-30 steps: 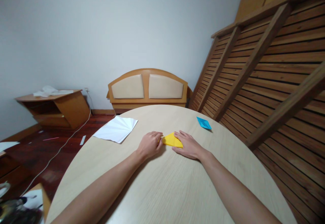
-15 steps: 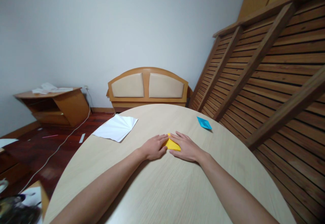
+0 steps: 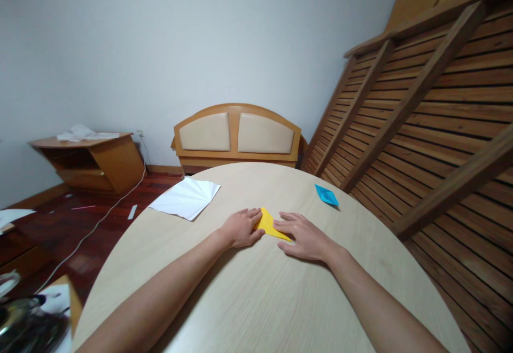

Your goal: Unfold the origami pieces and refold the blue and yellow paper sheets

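Room: pale grey wall behind, dark red wooden floor, slatted wooden frame (image 3: 420, 128) leaning along the right side.
Desk: round light wood-grain desk (image 3: 260, 299) fills the lower half of the view; both bare forearms stretch across it.
Yellow paper: small folded yellow paper triangle (image 3: 269, 226) lies flat near the middle of the desk, between the two hands, one point aimed away from the person.
Left hand: left hand (image 3: 240, 228) lies palm down, fingertips on the paper's left edge; grip flat and spread, clamped on nothing.
Right hand: right hand (image 3: 304, 236) lies palm down, fingers pressing the paper's right side; grip likewise flat, pinning the paper rather than closing round it.
Blue paper: small folded blue paper piece (image 3: 326, 195) rests near the desk's far right edge, well apart from the hands.
White sheet: creased white paper sheet (image 3: 185, 199) lies at the far left edge, partly overhanging.
Background furniture: wooden headboard with two beige padded panels (image 3: 237, 136) stands against the wall; low wooden side cabinet (image 3: 92, 161) on the left carries crumpled white paper on top, its open shelf too dark to tell what it holds.
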Action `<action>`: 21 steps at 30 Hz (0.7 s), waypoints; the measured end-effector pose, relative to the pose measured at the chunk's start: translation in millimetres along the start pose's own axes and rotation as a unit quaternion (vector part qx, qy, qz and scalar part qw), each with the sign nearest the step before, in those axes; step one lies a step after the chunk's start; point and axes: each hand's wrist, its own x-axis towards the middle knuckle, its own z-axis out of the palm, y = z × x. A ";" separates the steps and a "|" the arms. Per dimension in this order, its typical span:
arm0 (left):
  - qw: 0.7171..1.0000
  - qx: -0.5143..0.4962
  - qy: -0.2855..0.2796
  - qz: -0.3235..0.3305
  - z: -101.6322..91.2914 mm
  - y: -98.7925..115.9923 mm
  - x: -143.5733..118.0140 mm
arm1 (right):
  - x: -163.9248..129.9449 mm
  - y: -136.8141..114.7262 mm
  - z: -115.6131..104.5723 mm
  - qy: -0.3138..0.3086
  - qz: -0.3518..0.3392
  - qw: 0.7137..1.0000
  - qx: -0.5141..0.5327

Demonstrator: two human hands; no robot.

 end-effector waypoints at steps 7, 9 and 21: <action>1.000 -0.011 0.009 -0.006 3.5 -0.7 -0.8 | -6.9 8.2 -7.1 0.013 -0.021 1.000 -0.016; 1.000 -0.015 0.016 -0.009 3.3 0.2 -1.5 | -6.4 8.7 -5.7 0.023 -0.031 0.999 -0.025; 0.998 -0.047 0.046 -0.013 -4.2 7.0 -3.4 | 8.6 6.2 13.2 0.100 0.003 0.995 -0.006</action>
